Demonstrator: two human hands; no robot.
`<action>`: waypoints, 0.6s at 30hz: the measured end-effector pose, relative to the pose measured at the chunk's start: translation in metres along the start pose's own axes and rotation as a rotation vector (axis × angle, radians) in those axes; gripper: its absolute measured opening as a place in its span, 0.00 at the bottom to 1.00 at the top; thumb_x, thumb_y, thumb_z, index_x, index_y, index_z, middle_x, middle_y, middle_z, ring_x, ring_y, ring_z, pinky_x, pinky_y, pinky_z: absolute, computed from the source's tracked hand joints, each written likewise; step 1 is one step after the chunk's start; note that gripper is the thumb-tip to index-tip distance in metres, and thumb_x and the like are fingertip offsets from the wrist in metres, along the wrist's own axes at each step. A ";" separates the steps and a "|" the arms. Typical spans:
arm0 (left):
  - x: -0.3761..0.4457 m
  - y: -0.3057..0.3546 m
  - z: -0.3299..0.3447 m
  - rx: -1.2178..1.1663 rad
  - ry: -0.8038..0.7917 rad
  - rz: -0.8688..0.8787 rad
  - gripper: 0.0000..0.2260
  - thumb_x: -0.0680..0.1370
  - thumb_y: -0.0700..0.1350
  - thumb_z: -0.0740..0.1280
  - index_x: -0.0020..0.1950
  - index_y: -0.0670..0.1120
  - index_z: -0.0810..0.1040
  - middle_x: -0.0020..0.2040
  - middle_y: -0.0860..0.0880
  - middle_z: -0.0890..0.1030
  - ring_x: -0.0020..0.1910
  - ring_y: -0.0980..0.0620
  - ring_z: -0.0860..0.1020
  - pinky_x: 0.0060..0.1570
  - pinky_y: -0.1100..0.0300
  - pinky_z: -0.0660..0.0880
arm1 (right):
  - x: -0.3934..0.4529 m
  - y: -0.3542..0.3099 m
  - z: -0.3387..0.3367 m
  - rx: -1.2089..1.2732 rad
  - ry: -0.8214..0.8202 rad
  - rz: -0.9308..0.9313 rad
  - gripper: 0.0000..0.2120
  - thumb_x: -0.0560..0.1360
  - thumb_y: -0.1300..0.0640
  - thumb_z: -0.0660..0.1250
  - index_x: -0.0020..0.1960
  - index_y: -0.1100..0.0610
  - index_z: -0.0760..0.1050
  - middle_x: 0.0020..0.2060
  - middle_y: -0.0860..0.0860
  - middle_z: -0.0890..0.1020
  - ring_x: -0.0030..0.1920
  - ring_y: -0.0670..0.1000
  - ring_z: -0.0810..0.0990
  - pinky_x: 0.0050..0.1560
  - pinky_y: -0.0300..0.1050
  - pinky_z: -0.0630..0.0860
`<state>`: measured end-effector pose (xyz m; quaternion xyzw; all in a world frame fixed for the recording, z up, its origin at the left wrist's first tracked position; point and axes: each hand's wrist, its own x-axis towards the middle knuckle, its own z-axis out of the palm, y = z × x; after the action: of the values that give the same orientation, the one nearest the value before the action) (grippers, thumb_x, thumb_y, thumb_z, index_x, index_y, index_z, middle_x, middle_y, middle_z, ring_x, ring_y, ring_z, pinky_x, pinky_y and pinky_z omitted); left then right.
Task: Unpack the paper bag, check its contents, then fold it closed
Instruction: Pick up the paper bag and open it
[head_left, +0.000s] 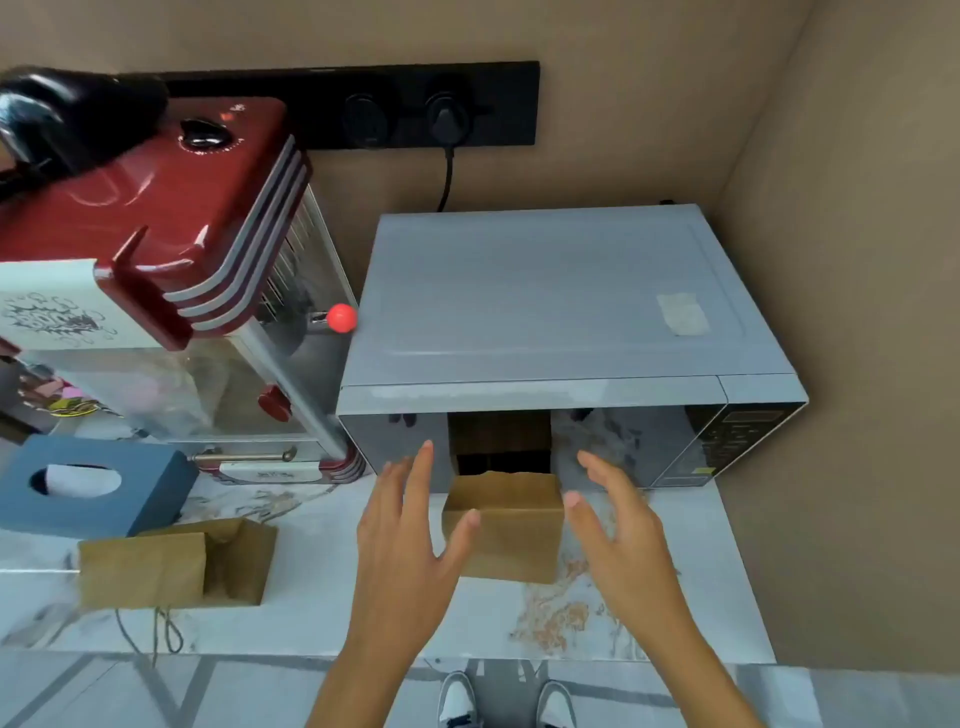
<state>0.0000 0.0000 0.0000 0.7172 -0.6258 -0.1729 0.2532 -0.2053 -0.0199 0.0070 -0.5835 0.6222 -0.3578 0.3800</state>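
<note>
A brown paper bag (511, 525) stands upright on the marble counter (322, 597), right in front of the microwave door, its top folded over. My left hand (410, 535) hovers at the bag's left side, fingers spread, thumb tip near its front left edge. My right hand (613, 525) is at the bag's right side, fingers apart, holding nothing. A second brown paper bag (171, 564) lies on its side at the left of the counter with its open mouth facing right.
A grey microwave (550, 312) fills the back right against the beige wall. A red popcorn machine (156, 234) stands at the left, a blue tissue box (88, 483) before it. String (161, 631) hangs over the counter's front edge.
</note>
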 end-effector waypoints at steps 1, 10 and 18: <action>0.002 -0.002 0.003 -0.080 -0.011 -0.060 0.32 0.74 0.69 0.53 0.75 0.61 0.53 0.72 0.52 0.68 0.72 0.50 0.63 0.68 0.46 0.66 | 0.005 0.006 0.002 0.075 0.035 0.069 0.18 0.79 0.52 0.62 0.69 0.49 0.70 0.64 0.42 0.75 0.66 0.43 0.72 0.63 0.38 0.65; 0.021 -0.011 0.033 -0.368 -0.224 -0.331 0.19 0.78 0.54 0.65 0.68 0.49 0.72 0.62 0.48 0.80 0.54 0.53 0.77 0.53 0.61 0.77 | 0.035 0.027 0.016 0.186 -0.088 0.413 0.14 0.80 0.55 0.61 0.63 0.56 0.77 0.54 0.48 0.78 0.55 0.46 0.74 0.56 0.41 0.68; 0.003 -0.013 0.035 -0.534 -0.405 -0.260 0.17 0.72 0.50 0.75 0.56 0.63 0.75 0.52 0.63 0.81 0.51 0.58 0.80 0.43 0.72 0.76 | 0.002 0.044 0.011 0.388 0.003 0.470 0.11 0.79 0.61 0.64 0.45 0.53 0.84 0.47 0.51 0.84 0.49 0.50 0.81 0.48 0.43 0.75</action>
<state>-0.0088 -0.0069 -0.0357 0.6505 -0.4996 -0.4996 0.2786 -0.2160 -0.0191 -0.0374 -0.3396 0.6609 -0.3730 0.5556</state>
